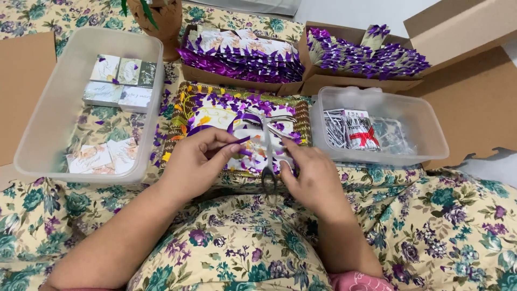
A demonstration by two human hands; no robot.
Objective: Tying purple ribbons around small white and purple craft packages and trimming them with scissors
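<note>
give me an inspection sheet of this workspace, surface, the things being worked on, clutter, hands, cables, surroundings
Surface: floral cloth spread under everything.
Job's things: purple ribbon and scissors over a patterned tray.
Clutter: purple ribbon scraps strewn on the tray and cloth.
Hands: left hand pinches the ribbon; right hand holds the scissors.
Cables: nothing seen.
Surroundings: left plastic tub with small cards; right plastic tub with wrapped packets; two cardboard boxes of purple-ribboned packets; plant pot.
</note>
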